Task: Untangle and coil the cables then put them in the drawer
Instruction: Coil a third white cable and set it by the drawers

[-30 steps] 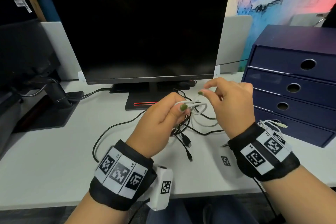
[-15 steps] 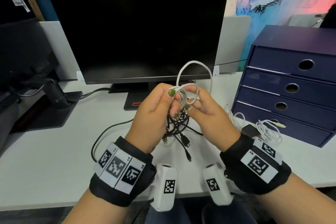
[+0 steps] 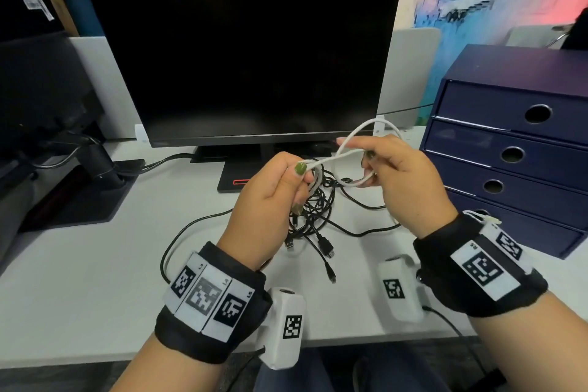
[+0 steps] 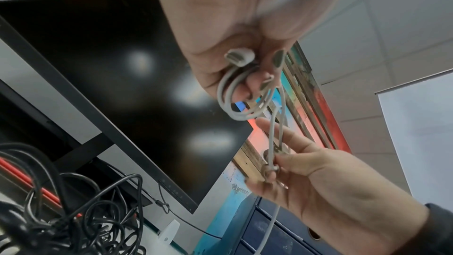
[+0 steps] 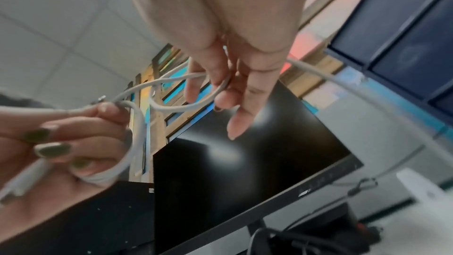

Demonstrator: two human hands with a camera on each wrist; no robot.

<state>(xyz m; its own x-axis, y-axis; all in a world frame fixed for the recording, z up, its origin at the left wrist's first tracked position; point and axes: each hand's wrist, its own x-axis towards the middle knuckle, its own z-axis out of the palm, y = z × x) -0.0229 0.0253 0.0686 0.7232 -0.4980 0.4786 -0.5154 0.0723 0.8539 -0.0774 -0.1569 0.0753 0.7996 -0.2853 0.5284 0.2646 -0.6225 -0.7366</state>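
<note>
Centre frame, above the desk [image 3: 79,296]: left hand [image 3: 270,200] grips the coiled loops of the white cable [image 3: 337,157], right hand [image 3: 404,181] pinches its next loop. Black cable tangle [image 3: 313,216] lies on the desk directly below. Navy drawer unit [image 3: 509,149] sits at right, drawers closed.

1. Head view: even, fairly bright indoor light; the white surface [image 3: 79,289] shows only soft shadows. Straight edges bow toward the frame borders.
2. Left wrist view: three hazy glare patches lie on the dark monitor [image 4: 127,88] at centre; the palm at top and the black cables [image 4: 73,220] at lower left are blurred.
3. Right wrist view: soft throughout, with motion blur on the left hand [image 5: 49,152] at lower left; a glare streak crosses the screen.
</note>
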